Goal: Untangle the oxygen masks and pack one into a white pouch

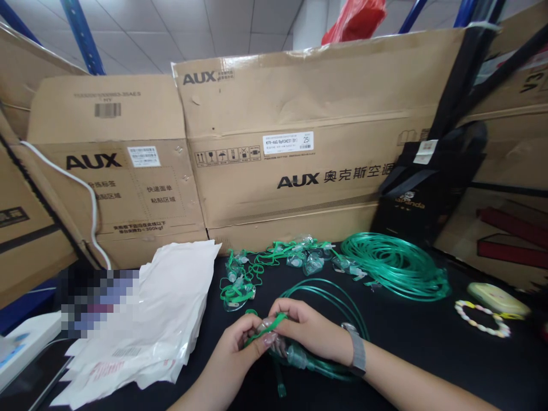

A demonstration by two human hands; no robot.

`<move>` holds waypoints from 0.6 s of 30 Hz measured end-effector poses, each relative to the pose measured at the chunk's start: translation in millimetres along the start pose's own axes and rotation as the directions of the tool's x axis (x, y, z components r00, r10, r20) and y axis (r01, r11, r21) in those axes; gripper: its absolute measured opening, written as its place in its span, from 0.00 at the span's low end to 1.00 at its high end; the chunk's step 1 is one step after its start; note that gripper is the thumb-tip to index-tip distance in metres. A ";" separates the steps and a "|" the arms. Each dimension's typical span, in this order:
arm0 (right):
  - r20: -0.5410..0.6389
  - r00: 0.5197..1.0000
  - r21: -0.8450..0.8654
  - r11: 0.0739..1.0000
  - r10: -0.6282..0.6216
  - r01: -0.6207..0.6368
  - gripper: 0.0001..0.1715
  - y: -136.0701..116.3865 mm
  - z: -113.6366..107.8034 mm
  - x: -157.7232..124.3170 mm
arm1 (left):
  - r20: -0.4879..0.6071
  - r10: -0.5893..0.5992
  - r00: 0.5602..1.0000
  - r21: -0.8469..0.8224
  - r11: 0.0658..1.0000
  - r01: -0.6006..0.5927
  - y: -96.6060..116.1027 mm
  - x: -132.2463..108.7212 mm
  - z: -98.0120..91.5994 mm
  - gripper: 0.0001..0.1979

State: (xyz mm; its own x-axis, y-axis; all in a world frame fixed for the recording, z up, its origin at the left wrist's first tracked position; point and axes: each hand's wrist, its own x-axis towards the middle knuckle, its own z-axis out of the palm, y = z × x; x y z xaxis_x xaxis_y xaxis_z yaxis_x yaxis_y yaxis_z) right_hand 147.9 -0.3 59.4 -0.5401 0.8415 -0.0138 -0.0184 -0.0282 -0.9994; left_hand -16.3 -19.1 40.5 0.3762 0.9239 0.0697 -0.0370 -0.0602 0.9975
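Note:
My left hand [242,345] pinches the green elastic strap [274,326] of a clear oxygen mask, its thumb against the mask's edge. From the other side my right hand [310,334] closes on the same mask and strap, a grey watch band at its wrist. Most of the mask body is hidden by my fingers; its clear connector [296,357] shows below the right hand. A looped green tube [325,372] lies under and behind the right hand, with one tube end [281,390] pointing toward me.
Several clear masks [314,262] with green straps lie along the back. Beside them sits a large green tubing coil [394,268]. White plastic bags [171,297] are stacked at left. A bead bracelet [483,325] and yellow case [499,299] lie right. Cardboard boxes [240,200] wall the back.

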 end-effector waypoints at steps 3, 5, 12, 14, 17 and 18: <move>-0.041 0.999 -0.018 1.000 -0.005 0.005 0.19 1.1 0.5 0.3 | 0.015 -0.008 1.000 -0.028 1.000 0.008 1.0 -0.6 0.6 0.12; -0.065 0.998 -0.057 0.998 -0.015 0.011 0.20 2.2 -0.4 1.0 | 0.028 -0.021 0.999 -0.040 0.999 0.022 -0.6 -1.4 2.0 0.12; -0.151 0.987 -0.121 0.992 -0.060 0.042 0.15 0.7 -0.8 2.1 | 0.048 -0.062 0.997 -0.086 0.994 0.066 -8.3 -1.9 3.5 0.12; -0.149 0.986 -0.120 0.991 -0.074 0.056 0.14 -0.2 -0.9 2.3 | 0.045 -0.069 0.997 -0.080 0.994 0.072 -8.7 -1.9 2.8 0.12; -0.123 0.989 -0.103 0.992 -0.081 0.068 0.14 0.0 -2.0 2.7 | 0.034 -0.065 0.997 -0.071 0.995 0.067 -8.2 -2.6 2.9 0.11; -0.117 0.990 -0.096 0.993 -0.080 0.069 0.14 0.4 -2.3 2.8 | 0.028 -0.064 0.998 -0.075 0.995 0.066 -7.8 -2.9 3.3 0.11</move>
State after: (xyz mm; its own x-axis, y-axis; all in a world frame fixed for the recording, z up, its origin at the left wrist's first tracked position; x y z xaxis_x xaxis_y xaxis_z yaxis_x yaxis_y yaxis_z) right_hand 148.3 3.3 58.9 -0.4343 0.8986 0.0631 0.0251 0.0821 -0.9963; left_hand -14.0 -22.6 32.6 0.4035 0.9150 0.0057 -0.0809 0.0295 0.9963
